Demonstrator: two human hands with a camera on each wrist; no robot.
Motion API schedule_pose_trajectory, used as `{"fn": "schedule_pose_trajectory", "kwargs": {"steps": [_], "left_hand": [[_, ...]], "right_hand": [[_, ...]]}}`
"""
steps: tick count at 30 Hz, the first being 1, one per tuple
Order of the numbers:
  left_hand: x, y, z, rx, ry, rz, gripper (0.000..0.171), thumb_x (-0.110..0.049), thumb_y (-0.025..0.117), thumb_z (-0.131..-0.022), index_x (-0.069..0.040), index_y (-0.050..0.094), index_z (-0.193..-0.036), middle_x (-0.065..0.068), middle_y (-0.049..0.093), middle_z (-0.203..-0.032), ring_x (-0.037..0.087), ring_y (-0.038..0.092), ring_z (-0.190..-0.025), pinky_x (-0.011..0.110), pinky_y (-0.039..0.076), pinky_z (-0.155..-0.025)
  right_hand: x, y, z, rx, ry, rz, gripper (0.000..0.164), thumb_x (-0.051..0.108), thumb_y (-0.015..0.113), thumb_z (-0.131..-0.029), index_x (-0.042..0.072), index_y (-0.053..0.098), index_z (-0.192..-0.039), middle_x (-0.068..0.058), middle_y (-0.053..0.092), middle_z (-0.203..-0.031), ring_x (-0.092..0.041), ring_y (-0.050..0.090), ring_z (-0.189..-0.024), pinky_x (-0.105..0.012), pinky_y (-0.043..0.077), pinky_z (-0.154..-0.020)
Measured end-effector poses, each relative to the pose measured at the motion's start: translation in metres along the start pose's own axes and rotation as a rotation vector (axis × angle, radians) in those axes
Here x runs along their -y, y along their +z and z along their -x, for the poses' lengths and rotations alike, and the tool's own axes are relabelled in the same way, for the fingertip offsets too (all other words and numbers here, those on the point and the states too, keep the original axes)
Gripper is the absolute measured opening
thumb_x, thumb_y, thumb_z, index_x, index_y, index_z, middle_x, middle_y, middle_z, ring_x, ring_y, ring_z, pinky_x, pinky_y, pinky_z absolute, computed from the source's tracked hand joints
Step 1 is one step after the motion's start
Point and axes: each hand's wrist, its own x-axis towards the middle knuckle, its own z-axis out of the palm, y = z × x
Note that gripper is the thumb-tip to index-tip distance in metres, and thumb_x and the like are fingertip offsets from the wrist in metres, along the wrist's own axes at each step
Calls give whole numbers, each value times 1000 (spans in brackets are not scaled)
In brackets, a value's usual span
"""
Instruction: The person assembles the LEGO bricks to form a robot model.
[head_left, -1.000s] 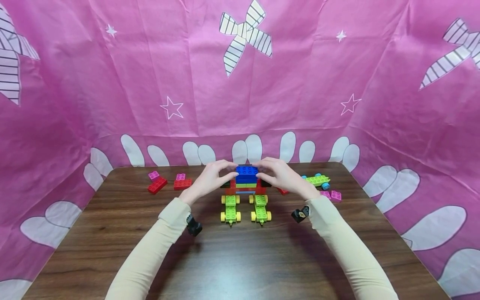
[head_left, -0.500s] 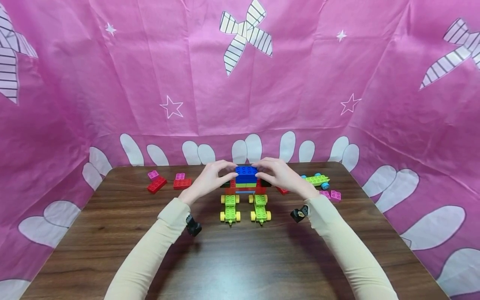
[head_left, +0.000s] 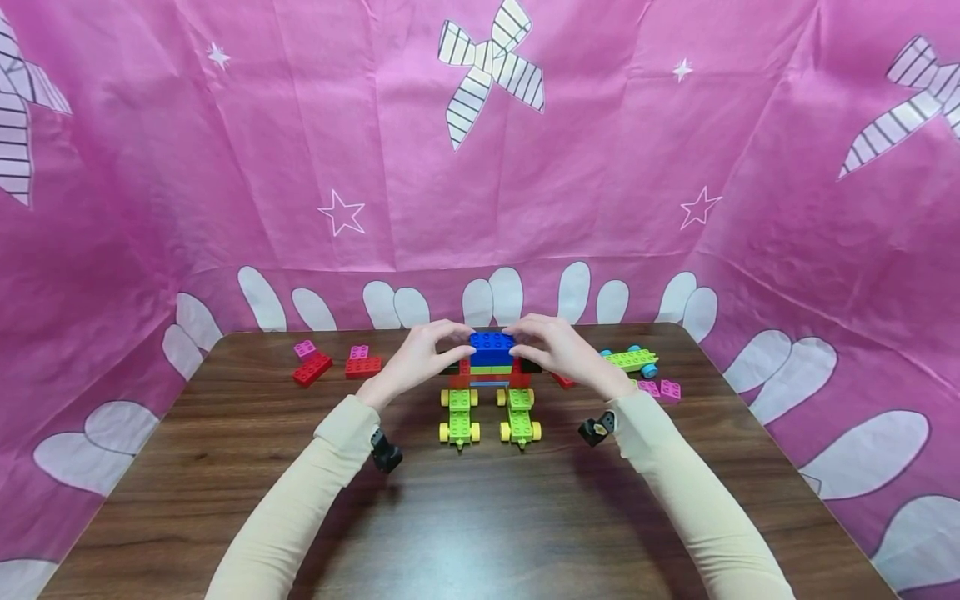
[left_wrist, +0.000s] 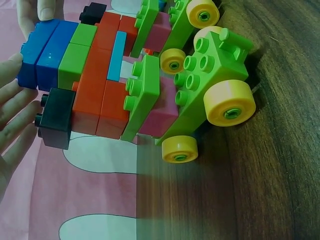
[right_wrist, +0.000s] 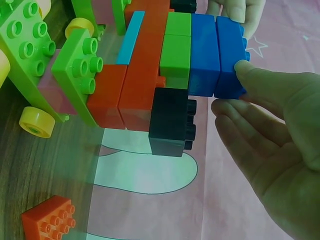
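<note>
A built brick figure stands mid-table, topped by a blue brick (head_left: 492,341). My left hand (head_left: 423,354) and right hand (head_left: 553,350) pinch that brick from its two ends, each thumb on the near side and fingers behind. Beneath it come a second blue brick (right_wrist: 204,55), a light green layer (left_wrist: 74,67) and red bricks (left_wrist: 90,90) with a thin light-blue strip (left_wrist: 116,56). Black bricks (right_wrist: 170,122) jut out at both sides, studs up. Two light green wheeled bases (head_left: 460,425) with yellow wheels (left_wrist: 230,102) carry the figure, with pink bricks (left_wrist: 160,107) between.
Red bricks (head_left: 312,369) and small pink bricks (head_left: 359,352) lie at the back left of the wooden table (head_left: 465,533). At the back right are a light green wheeled base (head_left: 632,360) with blue wheels and pink bricks (head_left: 671,389). Pink cloth (head_left: 600,183) surrounds the table.
</note>
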Motion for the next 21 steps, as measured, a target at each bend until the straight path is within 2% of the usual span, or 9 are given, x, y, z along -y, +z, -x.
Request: {"fn": "schedule_pose_trajectory", "kwargs": {"steps": [6, 21], "left_hand": [[0, 0, 0, 6, -17, 10, 32, -37, 63, -87, -21, 64, -115, -4, 67, -110, 8, 63, -98, 30, 55, -84], [-2, 1, 0, -3, 12, -1, 30, -31, 65, -87, -17, 66, -114, -1, 67, -111, 11, 65, -97, 29, 56, -81]], "right_hand": [[0, -1, 0, 10, 16, 6, 34, 20, 67, -86, 9, 64, -118, -5, 68, -107, -14, 65, -95, -32, 56, -81], [0, 2, 0, -9, 9, -23, 32, 18, 68, -85, 8, 65, -116, -5, 67, -101, -14, 67, -91, -29, 57, -80]]}}
